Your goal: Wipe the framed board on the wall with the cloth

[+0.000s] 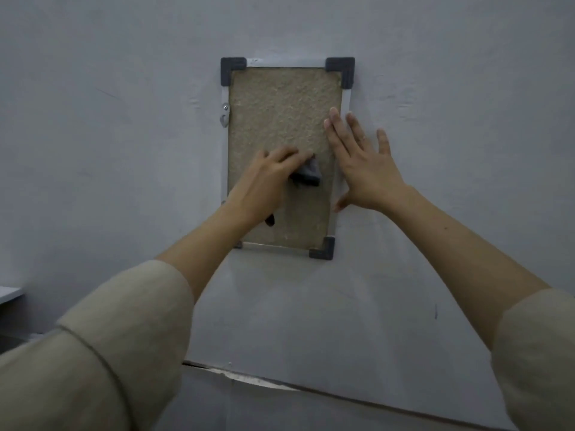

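A framed board [280, 113] hangs upright on the grey wall, with a tan cork-like face, a silver frame and dark corner caps. My left hand [267, 181] presses a dark grey cloth [306, 174] against the board's middle; a dark end of the cloth pokes out below my wrist. My right hand [364, 169] lies flat with fingers spread over the board's right frame edge and the wall beside it. The board's lower left corner is hidden behind my left forearm.
A small metal hook [224, 115] is fixed on the frame's left side. The pale edge of a shelf or table [11, 292] shows at far left. A dark seam with chipped paint [249, 379] runs across the wall low down.
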`<action>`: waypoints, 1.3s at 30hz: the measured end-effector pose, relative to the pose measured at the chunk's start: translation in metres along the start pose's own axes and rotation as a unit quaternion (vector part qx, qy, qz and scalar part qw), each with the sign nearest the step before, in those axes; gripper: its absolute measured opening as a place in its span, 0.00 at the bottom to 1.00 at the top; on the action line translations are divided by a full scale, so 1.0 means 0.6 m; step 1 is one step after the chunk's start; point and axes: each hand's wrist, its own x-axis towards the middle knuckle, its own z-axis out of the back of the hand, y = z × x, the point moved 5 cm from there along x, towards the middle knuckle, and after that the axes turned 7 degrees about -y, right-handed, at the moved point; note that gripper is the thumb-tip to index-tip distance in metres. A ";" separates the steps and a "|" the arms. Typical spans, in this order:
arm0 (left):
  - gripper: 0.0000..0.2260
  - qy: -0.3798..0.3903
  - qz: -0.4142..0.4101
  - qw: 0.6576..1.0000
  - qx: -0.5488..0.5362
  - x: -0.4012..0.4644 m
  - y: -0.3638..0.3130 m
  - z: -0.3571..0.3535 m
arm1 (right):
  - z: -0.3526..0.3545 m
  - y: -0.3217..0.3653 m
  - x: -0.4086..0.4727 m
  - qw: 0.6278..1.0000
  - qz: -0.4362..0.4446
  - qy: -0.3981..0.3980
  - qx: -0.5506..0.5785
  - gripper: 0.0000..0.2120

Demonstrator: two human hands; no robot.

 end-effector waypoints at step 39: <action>0.31 0.082 -0.025 0.996 -0.032 -0.093 -0.030 -0.039 | 0.000 0.000 0.000 1.000 -0.003 0.001 0.000 0.65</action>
